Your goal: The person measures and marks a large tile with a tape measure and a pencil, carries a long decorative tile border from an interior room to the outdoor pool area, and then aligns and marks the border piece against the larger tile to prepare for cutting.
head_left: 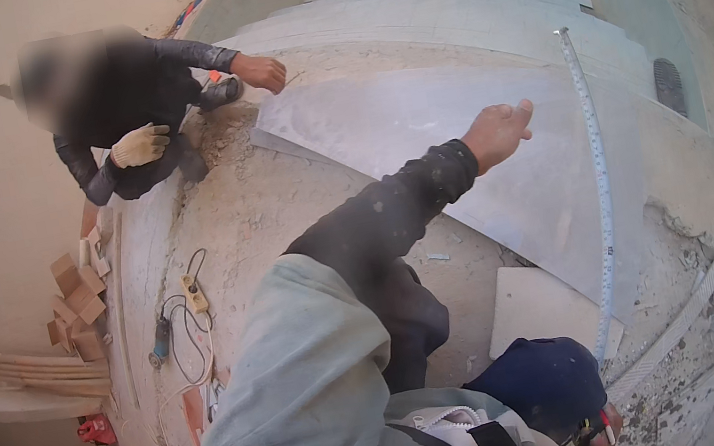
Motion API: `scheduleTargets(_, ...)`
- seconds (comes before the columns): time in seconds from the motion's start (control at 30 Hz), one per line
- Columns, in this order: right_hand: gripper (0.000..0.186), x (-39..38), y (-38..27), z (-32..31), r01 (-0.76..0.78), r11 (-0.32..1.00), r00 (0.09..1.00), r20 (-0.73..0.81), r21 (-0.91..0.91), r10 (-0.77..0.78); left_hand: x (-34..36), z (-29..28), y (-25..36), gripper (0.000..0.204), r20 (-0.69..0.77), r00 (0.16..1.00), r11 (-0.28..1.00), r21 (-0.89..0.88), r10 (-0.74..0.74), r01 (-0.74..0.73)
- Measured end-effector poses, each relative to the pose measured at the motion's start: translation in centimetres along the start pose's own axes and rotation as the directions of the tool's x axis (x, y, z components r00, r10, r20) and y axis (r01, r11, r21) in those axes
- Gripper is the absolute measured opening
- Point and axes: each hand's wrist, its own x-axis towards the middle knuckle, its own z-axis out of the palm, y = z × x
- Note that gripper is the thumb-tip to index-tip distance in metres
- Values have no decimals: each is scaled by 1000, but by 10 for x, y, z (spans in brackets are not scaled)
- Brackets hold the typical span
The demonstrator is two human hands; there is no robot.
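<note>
My left hand (499,136), in a dark sleeve, reaches over a large light-grey sheet (413,108), its fingers stretched to the right and nothing seen in them. I cannot tell whether it touches the surface. Across the sheet's right part runs a pulled-out tape measure blade (598,171), from the far edge to beyond the near edge. At the bottom edge my right hand (612,423) is mostly hidden behind dark blue cloth (539,387). It is closed around a small red-and-white object and is beside a black-and-yellow item; their kind is unclear.
A person (127,111) crouches at the left, a bare hand near the sheet's corner and a gloved one drawn in. A pale board (539,305) lies under the near edge. An angle grinder (160,339), power strip (194,293) and cardboard boxes (80,289) lie left; rubble (680,376) lies right.
</note>
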Motion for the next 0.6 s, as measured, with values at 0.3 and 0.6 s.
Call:
scheduleTargets(0.3,42,19,2,-25,-30,997,896,-444,-67,-3,-58,-36,-81,46,541,700,708,703,-467,-71)
scheduleTargets(0.6,34,58,9,-26,-100,985,912,-410,-143,33,-46,-55,-113,48,484,772,826,556,-412,92)
